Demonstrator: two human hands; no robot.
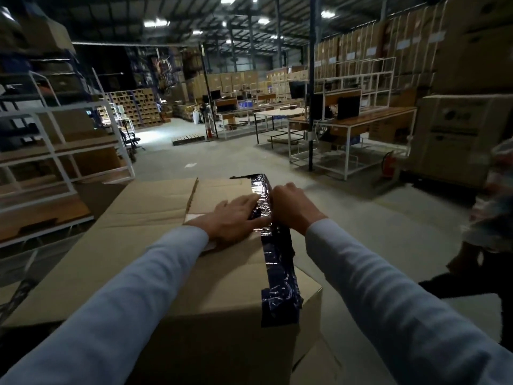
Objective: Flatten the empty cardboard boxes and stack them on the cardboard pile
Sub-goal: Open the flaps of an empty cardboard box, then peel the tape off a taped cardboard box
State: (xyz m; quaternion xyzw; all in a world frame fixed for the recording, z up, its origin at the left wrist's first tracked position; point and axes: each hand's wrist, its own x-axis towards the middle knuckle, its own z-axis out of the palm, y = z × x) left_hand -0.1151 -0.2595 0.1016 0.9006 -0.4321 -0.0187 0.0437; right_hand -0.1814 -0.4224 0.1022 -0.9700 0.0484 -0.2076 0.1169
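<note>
Brown cardboard box (227, 273): upright, not flattened, top flaps closed. Glossy dark blue tape (277, 259) runs front to back along the top seam, wrinkled and partly lifted, and wraps down the near face. A second broad cardboard surface (116, 232) adjoins on the left; box or sheet, cannot tell.

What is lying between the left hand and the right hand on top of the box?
A strip of dark blue tape running along the box top, seen in the head view.
</note>
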